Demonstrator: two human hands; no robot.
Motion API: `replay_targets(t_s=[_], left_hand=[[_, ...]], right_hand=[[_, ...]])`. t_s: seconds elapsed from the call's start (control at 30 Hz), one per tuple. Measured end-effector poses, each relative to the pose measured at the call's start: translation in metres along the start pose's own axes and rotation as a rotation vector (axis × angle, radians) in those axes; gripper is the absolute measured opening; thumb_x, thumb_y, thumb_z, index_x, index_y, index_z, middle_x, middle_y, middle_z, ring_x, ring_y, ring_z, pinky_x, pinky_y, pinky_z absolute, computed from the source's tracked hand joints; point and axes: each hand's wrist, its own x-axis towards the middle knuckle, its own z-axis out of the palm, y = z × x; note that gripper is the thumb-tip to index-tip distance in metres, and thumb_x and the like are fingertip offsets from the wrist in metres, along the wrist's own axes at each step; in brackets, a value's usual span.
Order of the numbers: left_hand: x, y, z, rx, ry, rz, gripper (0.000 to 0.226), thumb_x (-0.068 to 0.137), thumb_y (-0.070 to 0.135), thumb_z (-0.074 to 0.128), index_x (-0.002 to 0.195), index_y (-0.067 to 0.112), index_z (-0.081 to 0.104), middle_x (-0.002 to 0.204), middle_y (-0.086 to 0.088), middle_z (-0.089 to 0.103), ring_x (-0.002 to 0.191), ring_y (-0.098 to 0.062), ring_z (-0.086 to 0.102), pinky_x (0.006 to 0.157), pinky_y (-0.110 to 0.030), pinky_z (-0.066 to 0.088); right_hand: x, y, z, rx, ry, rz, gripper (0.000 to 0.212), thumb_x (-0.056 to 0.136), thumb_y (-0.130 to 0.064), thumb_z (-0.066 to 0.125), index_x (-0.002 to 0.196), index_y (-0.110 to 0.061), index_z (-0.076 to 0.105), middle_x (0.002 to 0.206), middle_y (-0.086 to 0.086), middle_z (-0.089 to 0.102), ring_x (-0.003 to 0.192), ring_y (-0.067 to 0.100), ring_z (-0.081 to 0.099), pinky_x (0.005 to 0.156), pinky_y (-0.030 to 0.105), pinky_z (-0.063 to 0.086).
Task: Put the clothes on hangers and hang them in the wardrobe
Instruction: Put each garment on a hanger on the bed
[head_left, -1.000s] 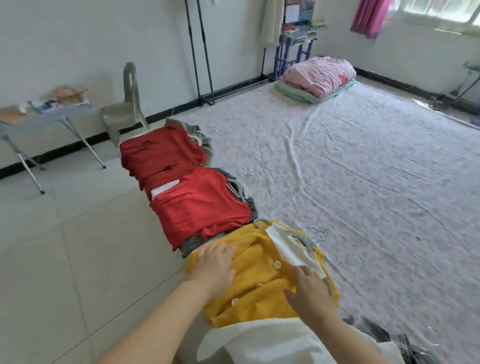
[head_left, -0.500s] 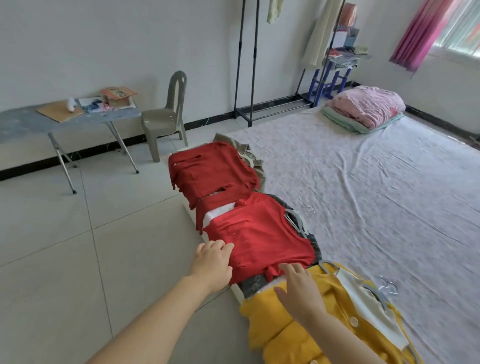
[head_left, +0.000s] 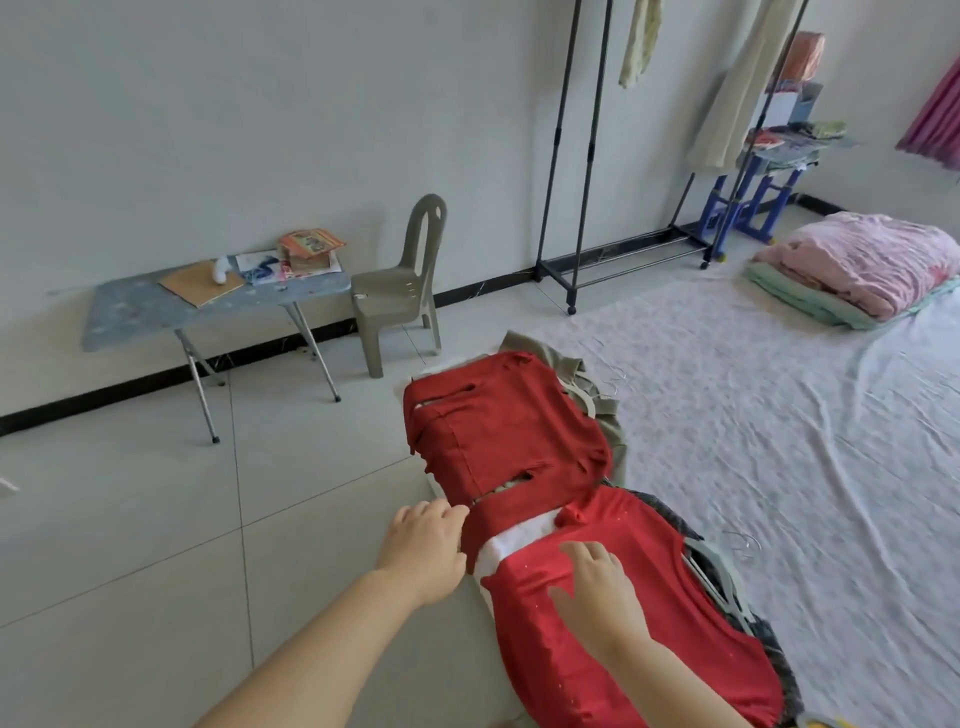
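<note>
Clothes lie in a row along the edge of the floor mattress (head_left: 753, 426). A bright red top (head_left: 623, 639) lies nearest, on a grey hanger (head_left: 714, 574). Beyond it lies a dark red garment (head_left: 509, 431) over an olive one (head_left: 597, 384). My right hand (head_left: 597, 592) rests flat with spread fingers on the bright red top. My left hand (head_left: 428, 545) touches the left edge of the dark red garment, fingers loosely curled; whether it grips cloth is unclear. A black clothes rack (head_left: 576, 156) stands by the wall with pale garments (head_left: 727, 88) hanging on it.
A grey plastic chair (head_left: 402, 291) and a folding table (head_left: 208, 306) with books stand by the wall on the left. Folded pink bedding (head_left: 867, 265) lies at the far end of the mattress. A blue shelf (head_left: 748, 197) stands beyond the rack. Loose wire hangers (head_left: 743, 543) lie on the sheet.
The view has moved up and along the row; the yellow cardigan has left the frame. Both hands moved from the yellow cardigan onto the red garments.
</note>
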Motion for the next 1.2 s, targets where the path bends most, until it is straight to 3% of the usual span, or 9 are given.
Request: replay_targets(t_s=[0.4,0.6,0.83,1.2], left_hand=[[0.188,-0.063,-0.063,0.011,-0.024,0.081,0.058,0.09,0.036,0.046,0.143,0.021,0.025,0.14,0.0,0.038,0.129,-0.021,0.035,0.108,-0.036,0.023],[0.308,-0.092,-0.068,-0.014,-0.049,0.259,0.056,0.09,0.036,0.045,0.142,0.023,0.028,0.14,0.003,0.039,0.13,-0.017,0.033,0.113,-0.04,0.014],[0.423,-0.139,-0.08,0.014,-0.137,0.467,0.055,0.09,0.036,0.044,0.142,0.023,0.028,0.137,0.005,0.04,0.128,-0.015,0.036,0.111,-0.036,0.022],[0.536,-0.122,-0.048,0.04,-0.27,0.57,0.054,0.091,0.036,0.042,0.142,0.027,0.027,0.136,0.012,0.039,0.127,-0.01,0.035,0.112,-0.032,0.02]], right_hand=[[0.176,-0.006,-0.044,0.08,0.048,0.154,0.052,0.089,-0.031,0.055,0.137,-0.022,0.038,0.135,-0.002,0.042,0.126,0.018,0.039,0.102,0.027,0.035],[0.262,-0.008,-0.046,0.07,0.077,0.355,0.052,0.089,-0.032,0.054,0.136,-0.021,0.037,0.133,0.0,0.042,0.123,0.018,0.043,0.101,0.028,0.036],[0.341,-0.027,-0.044,0.136,0.094,0.609,0.05,0.09,-0.03,0.054,0.136,-0.02,0.037,0.133,0.002,0.042,0.122,0.02,0.043,0.1,0.031,0.037],[0.441,0.035,-0.023,0.174,0.049,0.762,0.047,0.091,-0.032,0.051,0.135,-0.021,0.04,0.133,0.0,0.045,0.122,0.021,0.042,0.1,0.03,0.036]])
